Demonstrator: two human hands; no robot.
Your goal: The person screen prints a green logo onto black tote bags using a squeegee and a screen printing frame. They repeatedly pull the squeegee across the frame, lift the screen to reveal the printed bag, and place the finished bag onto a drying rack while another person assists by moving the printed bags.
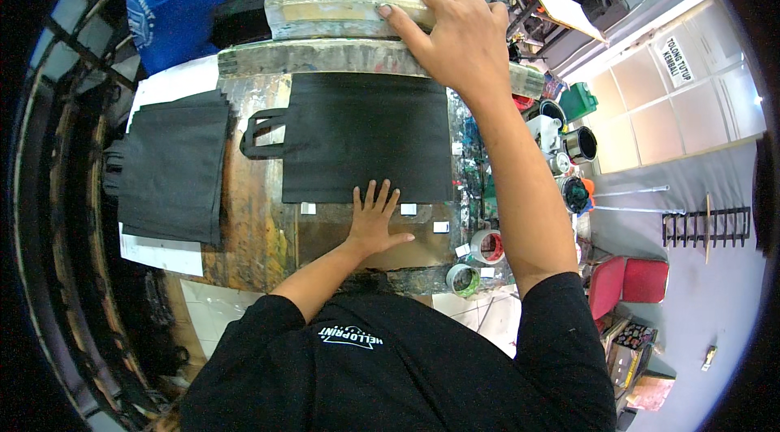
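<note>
Black rectangular fabric bag (366, 127) with looped handle straps (264, 154) lies flat on a paint-stained wooden table (252, 229). The left hand (374, 225) splays, released, over the bag's near edge; beyond the bag, the right hand (467, 41) clasps a long pale bar (329, 16), hiding its right end.

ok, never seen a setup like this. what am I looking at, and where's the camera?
No machine here: these are a person's two bare hands. The one picture comes from a wide fisheye camera on the person's head, looking down, so straight edges bend. On the worn table lies a black bag, its handles pointing left, beside a stack of black bags. The left hand is spread, fingers over the bag's near edge. The right hand holds a long pale bar beyond the bag's far edge. Someone in a blue shirt is at the far left.
</note>
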